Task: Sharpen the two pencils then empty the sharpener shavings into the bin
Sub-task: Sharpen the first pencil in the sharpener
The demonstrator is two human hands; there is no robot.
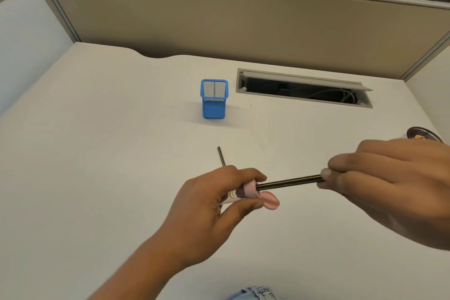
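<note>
My left hand grips a small pink sharpener above the desk, its pink lid hanging open beside my thumb. A dark pencil runs from the sharpener's hole to the right, where my right hand pinches its far end between thumb and fingers. A second dark pencil lies on the desk just behind my left hand, its near end hidden by my knuckles. A dark round bin peeks out at the right edge behind my right hand.
A blue mesh pen holder stands upright at mid-desk. Right of it is an open cable slot in the white desk. A beige partition closes off the back and right side.
</note>
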